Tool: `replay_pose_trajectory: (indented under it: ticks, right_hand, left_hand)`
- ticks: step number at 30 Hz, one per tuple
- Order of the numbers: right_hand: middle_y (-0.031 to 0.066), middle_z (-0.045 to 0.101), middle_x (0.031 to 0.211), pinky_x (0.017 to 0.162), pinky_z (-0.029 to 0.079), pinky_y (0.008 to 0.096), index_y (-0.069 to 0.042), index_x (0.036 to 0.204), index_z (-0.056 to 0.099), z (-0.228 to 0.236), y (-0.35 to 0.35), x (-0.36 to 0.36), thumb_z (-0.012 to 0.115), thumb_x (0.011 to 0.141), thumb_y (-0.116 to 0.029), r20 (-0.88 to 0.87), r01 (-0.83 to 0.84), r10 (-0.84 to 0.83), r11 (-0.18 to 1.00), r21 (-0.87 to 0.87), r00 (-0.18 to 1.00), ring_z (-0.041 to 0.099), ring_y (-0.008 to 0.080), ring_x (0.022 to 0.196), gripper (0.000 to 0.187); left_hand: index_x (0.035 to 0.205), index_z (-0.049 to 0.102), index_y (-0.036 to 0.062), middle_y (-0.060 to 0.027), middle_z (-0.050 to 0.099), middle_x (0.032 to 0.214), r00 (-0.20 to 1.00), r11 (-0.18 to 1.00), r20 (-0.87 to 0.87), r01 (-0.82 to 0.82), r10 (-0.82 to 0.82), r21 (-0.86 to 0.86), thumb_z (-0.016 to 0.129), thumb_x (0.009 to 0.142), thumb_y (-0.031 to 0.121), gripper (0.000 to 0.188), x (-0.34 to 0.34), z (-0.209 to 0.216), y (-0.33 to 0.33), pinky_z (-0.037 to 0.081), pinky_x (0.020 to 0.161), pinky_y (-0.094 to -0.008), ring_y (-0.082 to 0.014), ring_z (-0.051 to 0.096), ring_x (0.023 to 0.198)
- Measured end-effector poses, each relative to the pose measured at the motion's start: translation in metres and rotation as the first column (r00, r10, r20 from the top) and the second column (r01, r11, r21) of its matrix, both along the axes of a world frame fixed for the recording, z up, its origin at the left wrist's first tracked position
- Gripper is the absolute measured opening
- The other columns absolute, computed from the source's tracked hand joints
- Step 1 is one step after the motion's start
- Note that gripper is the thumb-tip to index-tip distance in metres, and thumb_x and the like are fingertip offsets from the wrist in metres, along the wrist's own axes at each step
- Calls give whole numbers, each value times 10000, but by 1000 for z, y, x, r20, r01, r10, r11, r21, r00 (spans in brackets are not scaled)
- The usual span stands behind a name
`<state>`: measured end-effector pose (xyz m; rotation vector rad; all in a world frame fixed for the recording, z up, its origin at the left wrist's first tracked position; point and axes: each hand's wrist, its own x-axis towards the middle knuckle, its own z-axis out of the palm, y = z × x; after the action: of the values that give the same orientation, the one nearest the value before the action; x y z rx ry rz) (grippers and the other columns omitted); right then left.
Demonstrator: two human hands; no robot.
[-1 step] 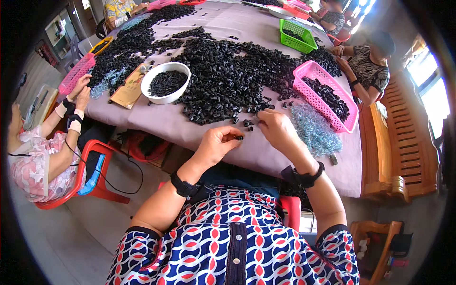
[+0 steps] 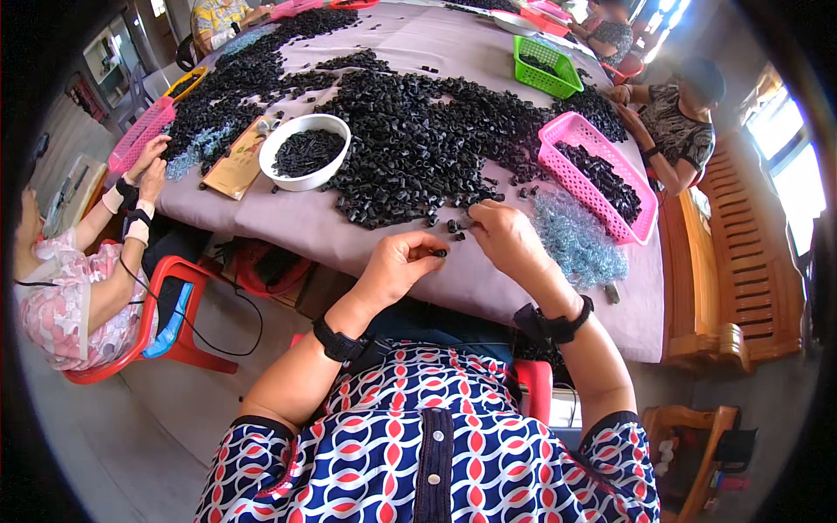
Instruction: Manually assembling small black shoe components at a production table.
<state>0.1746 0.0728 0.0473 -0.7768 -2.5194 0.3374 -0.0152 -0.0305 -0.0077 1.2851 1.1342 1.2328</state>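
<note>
Between the thumb and fingers of my left hand [image 2: 398,265] is a small black plastic piece [image 2: 440,253], round at its end. My right hand [image 2: 506,234] is apart from it, at the near edge of the heap, with its fingertips bent together and pointing down; whatever they pinch is hidden. A few loose black pieces [image 2: 453,226] lie on the cloth between the hands. Beyond them spreads a large heap of black pieces [image 2: 410,139]. Beside my right hand is a tangle of clear bluish springy bits [image 2: 580,240].
A white bowl [image 2: 304,180] of thin black parts stands left of the heap. A pink basket [image 2: 641,228] with black parts is at the right, a green basket [image 2: 547,80] farther back. Co-workers sit at both sides, one on a red chair [image 2: 179,261]. A wooden bench [image 2: 741,253] stands at right.
My right hand has shifted very slightly to the left. My left hand keeps its hold on the black plastic piece.
</note>
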Motion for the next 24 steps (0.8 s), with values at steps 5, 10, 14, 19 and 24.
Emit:
replay_pose_trajectory:
  ticks: [5,10,14,19,24]
  right_hand:
    - [165,612,831,699,512,456,-21,833,597,-13,-5,-14,605,793,-46,115,10,-11,1000,12,993,630,381,796,48]
    - [154,603,802,682,513,451,-26,841,593,-19,-13,-18,613,756,-28,70,16,-21,998,68,997,628,372,782,87]
    - [152,599,780,677,514,435,-7,833,577,-23,-18,-14,649,735,-15,12,-15,13,995,96,1000,621,368,759,122]
    - [183,631,765,652,512,351,40,832,544,-4,-16,-5,675,767,-20,-180,67,-147,919,-388,973,664,293,714,158]
    - [187,616,755,633,500,344,39,845,557,19,-35,-14,657,780,-6,-222,-36,-56,921,-389,973,658,259,690,128]
  left_hand:
    - [1075,666,-17,-38,691,954,999,1000,49,10,-12,29,654,872,-19,204,-2,-4,2,520,798,-233,-95,648,857]
    - [1095,657,-23,-40,687,975,999,999,45,9,-11,50,652,879,-12,216,-2,-6,2,527,794,-240,-97,647,859]
    - [1102,655,-23,-40,680,960,997,1000,76,16,-16,10,650,890,4,214,-1,-7,2,528,788,-239,-98,643,842]
    - [1098,651,-31,-42,680,931,992,1000,129,-2,-1,23,650,896,10,206,1,-9,4,527,760,-241,-102,642,812]
    - [1071,659,-36,-49,672,868,988,998,156,-6,-3,62,659,889,11,188,1,-12,4,515,713,-251,-110,632,769]
